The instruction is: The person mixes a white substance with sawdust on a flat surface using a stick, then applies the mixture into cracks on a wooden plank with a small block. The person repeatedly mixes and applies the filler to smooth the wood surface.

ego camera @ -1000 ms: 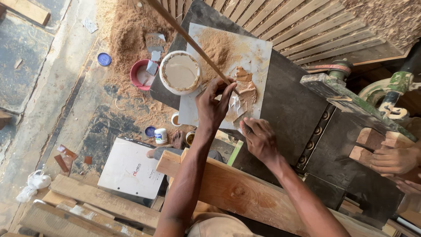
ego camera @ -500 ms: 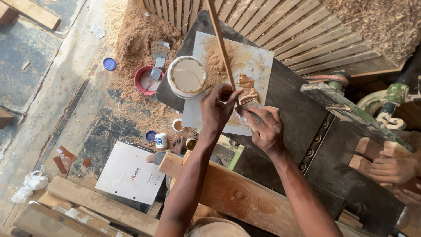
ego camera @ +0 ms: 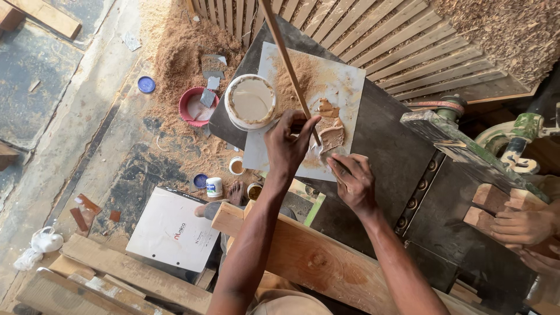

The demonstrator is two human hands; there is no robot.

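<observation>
Two hands are seen over a pale board (ego camera: 350,87) dusted with sawdust: left hand (ego camera: 289,146) fingers clamped on a thin wooden stick (ego camera: 286,55), right hand (ego camera: 356,181) fingers together beside brown paste (ego camera: 331,133); a white tub (ego camera: 251,101) is set just left of the fingers, above a sawdust-strewn floor (ego camera: 175,52).

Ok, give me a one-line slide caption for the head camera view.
Left hand holds a thin wooden strip while right hand works brown paste on a sawdust-strewn board.

Quick count: two hands, left (ego camera: 289,146) and right (ego camera: 353,181), at center. One stick (ego camera: 289,64) at 12, one white tub (ego camera: 251,102), one red bowl (ego camera: 197,108) at 10, two blue lids (ego camera: 146,84) (ego camera: 200,180), one other person's hand (ego camera: 522,224) at 3.
</observation>
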